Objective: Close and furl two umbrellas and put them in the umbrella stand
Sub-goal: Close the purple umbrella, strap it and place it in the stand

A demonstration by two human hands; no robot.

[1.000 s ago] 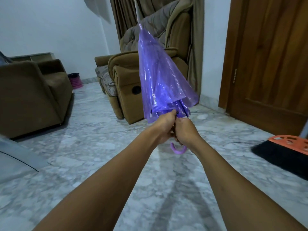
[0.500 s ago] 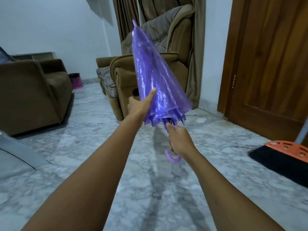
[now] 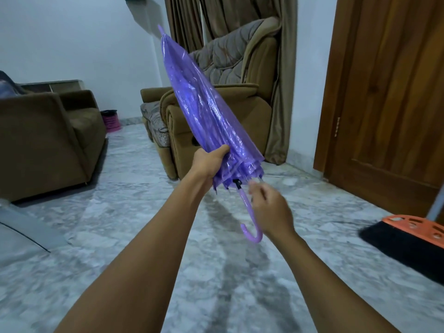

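Note:
A translucent purple umbrella is closed, with its tip pointing up and to the left. Its canopy hangs in loose folds. My left hand is shut around the lower canopy, just above the rib ends. The pale purple hooked handle hangs free below. My right hand is beside the handle on its right, blurred. Its fingers are loosely curled near the rib tips and hold nothing. No second umbrella shows clearly.
Marble floor lies underfoot. Brown armchairs stand at left and ahead. A pink-and-black container sits by the far wall. At right is a wooden door with a broom head in front. A grey sheet-like thing lies at the left edge.
My left hand went from flat against the canopy to gripping it near the bottom. My right hand let go of the handle and rose beside it. The umbrella tilted further left.

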